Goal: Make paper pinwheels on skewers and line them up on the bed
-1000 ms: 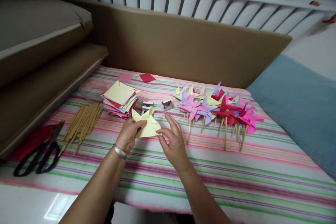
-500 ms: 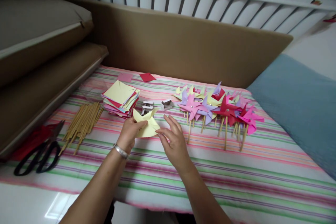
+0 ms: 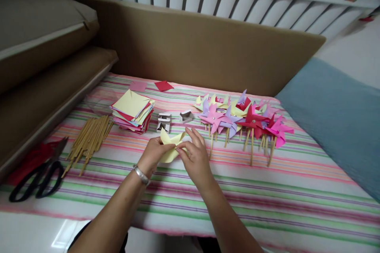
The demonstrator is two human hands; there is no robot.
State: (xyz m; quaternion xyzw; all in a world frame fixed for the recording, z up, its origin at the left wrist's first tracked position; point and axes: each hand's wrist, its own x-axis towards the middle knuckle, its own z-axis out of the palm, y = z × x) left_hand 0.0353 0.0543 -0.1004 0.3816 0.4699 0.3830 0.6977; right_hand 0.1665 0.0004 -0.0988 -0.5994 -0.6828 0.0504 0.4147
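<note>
Between my hands, above the striped cloth (image 3: 255, 221), is a pale yellow paper pinwheel (image 3: 168, 155) with its points folded toward the middle. My left hand (image 3: 152, 153) grips its left side, thumb pressed near the centre. My right hand (image 3: 194, 156) pinches at the pinwheel's centre and right edge with thumb and index finger, the other fingers raised. Whether a small pin sits in that pinch is too small to tell. Just beyond the paper stand a small white box with two openings (image 3: 164, 121) and another small open box (image 3: 186, 116).
A stack of coloured paper squares (image 3: 132, 104), wooden sticks (image 3: 89, 140) and black-handled scissors (image 3: 41, 180) lie to the left. Finished pinwheels on sticks (image 3: 252, 122) cluster at the right. A red paper piece (image 3: 163, 85) lies at the back, before a brown board (image 3: 192, 51).
The right thumb and index finger have moved in from the paper's right edge to its centre. The yellow points are now drawn closer together. The camera view has shifted slightly.
</note>
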